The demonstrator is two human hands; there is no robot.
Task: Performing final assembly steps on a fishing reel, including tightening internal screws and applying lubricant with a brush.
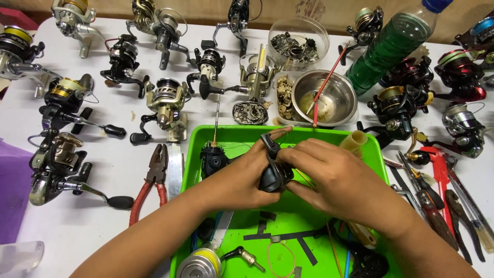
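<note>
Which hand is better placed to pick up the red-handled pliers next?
Probably the left hand: the red-handled pliers lie on the white table beside its forearm. The right hand is across the green plastic tray.

This is a fishing-reel repair workshop. A white worktop (pixel 128 206) carries many spinning reels (pixel 164 105) in rows along its far and left sides, some partly stripped. Red-handled pliers (pixel 152 183) lie left of a green tray (pixel 288 226), and more hand tools (pixel 442 201) lie at the right. A steel bowl (pixel 325 98) with a brush, a clear tub of small parts (pixel 297 44) and a green bottle (pixel 393 44) stand at the far side.
</note>
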